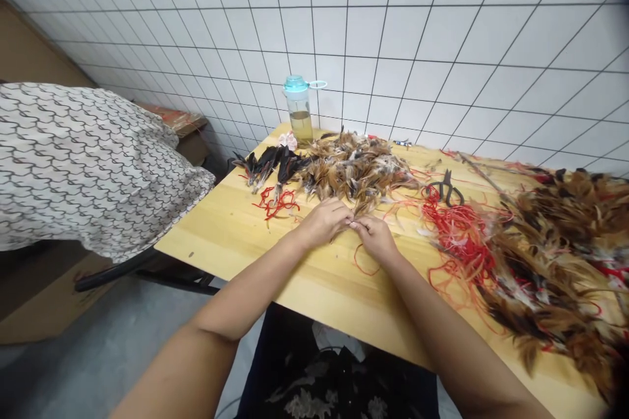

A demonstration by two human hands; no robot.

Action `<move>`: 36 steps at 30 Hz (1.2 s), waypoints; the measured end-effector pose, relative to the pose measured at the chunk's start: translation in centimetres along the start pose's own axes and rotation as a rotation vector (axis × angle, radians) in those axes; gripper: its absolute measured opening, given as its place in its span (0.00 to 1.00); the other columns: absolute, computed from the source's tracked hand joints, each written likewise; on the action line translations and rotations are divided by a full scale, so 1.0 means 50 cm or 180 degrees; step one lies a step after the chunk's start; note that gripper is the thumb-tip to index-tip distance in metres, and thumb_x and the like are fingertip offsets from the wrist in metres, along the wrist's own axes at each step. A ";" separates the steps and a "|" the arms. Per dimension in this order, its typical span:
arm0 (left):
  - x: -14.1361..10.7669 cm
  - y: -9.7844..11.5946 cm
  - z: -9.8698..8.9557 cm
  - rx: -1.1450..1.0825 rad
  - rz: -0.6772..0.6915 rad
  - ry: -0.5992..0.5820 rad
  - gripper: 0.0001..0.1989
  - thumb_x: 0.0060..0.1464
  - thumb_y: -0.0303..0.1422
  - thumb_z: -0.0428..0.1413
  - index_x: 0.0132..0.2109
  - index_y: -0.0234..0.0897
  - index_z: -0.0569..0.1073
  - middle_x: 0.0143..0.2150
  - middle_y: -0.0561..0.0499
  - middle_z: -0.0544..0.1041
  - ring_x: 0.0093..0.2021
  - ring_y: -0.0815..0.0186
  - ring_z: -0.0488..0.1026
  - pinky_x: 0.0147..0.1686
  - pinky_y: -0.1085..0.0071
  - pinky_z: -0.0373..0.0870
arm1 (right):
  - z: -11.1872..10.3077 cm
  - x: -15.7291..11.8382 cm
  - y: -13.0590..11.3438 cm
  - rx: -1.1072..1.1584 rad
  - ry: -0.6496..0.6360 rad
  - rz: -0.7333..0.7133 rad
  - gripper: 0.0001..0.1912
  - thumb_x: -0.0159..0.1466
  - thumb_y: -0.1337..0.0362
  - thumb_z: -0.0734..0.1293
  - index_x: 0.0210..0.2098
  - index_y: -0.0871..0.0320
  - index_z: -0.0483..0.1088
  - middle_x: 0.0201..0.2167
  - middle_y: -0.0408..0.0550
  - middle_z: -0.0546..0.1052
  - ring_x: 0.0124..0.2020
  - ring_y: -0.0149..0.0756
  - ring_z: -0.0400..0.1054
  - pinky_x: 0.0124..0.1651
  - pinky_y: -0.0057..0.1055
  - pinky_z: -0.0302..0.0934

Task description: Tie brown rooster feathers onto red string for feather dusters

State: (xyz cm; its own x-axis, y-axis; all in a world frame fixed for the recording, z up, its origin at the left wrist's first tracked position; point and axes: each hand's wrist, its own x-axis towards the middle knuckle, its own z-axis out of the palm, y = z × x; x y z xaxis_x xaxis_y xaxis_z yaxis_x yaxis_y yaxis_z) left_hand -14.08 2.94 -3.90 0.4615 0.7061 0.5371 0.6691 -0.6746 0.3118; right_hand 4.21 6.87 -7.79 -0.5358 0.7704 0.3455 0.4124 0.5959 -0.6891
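Note:
My left hand (325,221) and my right hand (376,236) meet over the wooden table (236,236), fingertips pinched together. A loop of red string (363,270) trails onto the tabletop from under my right hand. What lies in the pinch of my left fingers is too small to make out; a bit of brown feather shows below them. Just beyond the fingertips spreads a pile of brown feathers (358,167). Black feather bundles (282,167) lie to its left, with cut red strings (275,203) in front of them.
A bottle with a light blue lid (299,108) stands at the back, near the tiled wall (373,33). Black scissors (446,190) lie right of the hands, beside tangled red string (457,236). A larger brown feather heap (565,262) covers the right side. Patterned cloth (98,163) hangs at left.

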 end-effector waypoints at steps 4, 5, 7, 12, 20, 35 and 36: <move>-0.002 0.000 -0.018 0.0230 -0.0195 0.0497 0.10 0.62 0.34 0.50 0.46 0.35 0.72 0.44 0.44 0.76 0.46 0.63 0.69 0.48 0.64 0.65 | -0.006 0.003 0.000 0.0295 0.0225 0.0300 0.14 0.64 0.59 0.60 0.28 0.55 0.73 0.26 0.46 0.76 0.30 0.36 0.69 0.36 0.31 0.61; -0.004 -0.006 -0.024 0.0345 -0.0299 0.0685 0.10 0.62 0.34 0.51 0.47 0.36 0.72 0.45 0.44 0.76 0.47 0.62 0.69 0.50 0.62 0.64 | -0.008 0.004 0.002 0.0347 0.0298 0.0426 0.14 0.64 0.58 0.60 0.28 0.56 0.73 0.24 0.45 0.75 0.28 0.35 0.68 0.35 0.30 0.61; -0.010 -0.022 -0.037 0.0555 -0.0486 0.0997 0.10 0.61 0.33 0.52 0.47 0.36 0.72 0.45 0.44 0.76 0.48 0.62 0.69 0.51 0.61 0.64 | -0.014 0.005 0.006 0.0378 0.0471 0.0664 0.15 0.63 0.57 0.59 0.28 0.56 0.72 0.22 0.44 0.73 0.26 0.35 0.66 0.32 0.30 0.59; -0.012 -0.014 -0.082 0.0809 -0.0586 0.1412 0.08 0.59 0.32 0.53 0.43 0.36 0.74 0.42 0.45 0.75 0.46 0.61 0.70 0.49 0.60 0.65 | -0.037 0.007 0.022 0.0151 0.0830 0.0799 0.15 0.62 0.55 0.59 0.28 0.56 0.72 0.22 0.45 0.73 0.26 0.35 0.64 0.32 0.30 0.57; -0.098 0.303 -0.002 -0.2081 0.0523 -0.1111 0.07 0.61 0.30 0.51 0.40 0.39 0.75 0.35 0.51 0.79 0.38 0.71 0.74 0.41 0.77 0.70 | -0.057 0.009 0.036 0.0005 0.1259 0.1018 0.17 0.62 0.54 0.59 0.29 0.58 0.73 0.20 0.44 0.70 0.25 0.35 0.62 0.32 0.31 0.55; -0.106 0.328 0.043 -0.2695 0.0289 -0.2746 0.16 0.60 0.35 0.54 0.53 0.35 0.73 0.46 0.45 0.79 0.47 0.63 0.76 0.45 0.73 0.71 | -0.059 0.000 0.036 -0.0225 0.1247 0.1029 0.16 0.62 0.56 0.59 0.30 0.58 0.73 0.19 0.43 0.69 0.24 0.34 0.59 0.31 0.30 0.53; -0.083 0.313 -0.002 -0.2811 0.0363 -0.2512 0.15 0.61 0.34 0.53 0.53 0.34 0.73 0.45 0.46 0.79 0.46 0.66 0.76 0.44 0.75 0.71 | -0.059 0.000 0.036 -0.0228 0.1248 0.1020 0.16 0.62 0.55 0.59 0.30 0.58 0.73 0.20 0.43 0.70 0.24 0.34 0.60 0.31 0.30 0.53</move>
State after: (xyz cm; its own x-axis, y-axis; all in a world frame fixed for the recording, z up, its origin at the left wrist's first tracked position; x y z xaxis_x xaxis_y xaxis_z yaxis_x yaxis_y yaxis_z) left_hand -5.59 -10.56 -1.15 0.9305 0.3611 0.0622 0.1107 -0.4388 0.8918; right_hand 7.13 8.61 -7.14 -0.0630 0.9359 0.3464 0.5676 0.3192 -0.7590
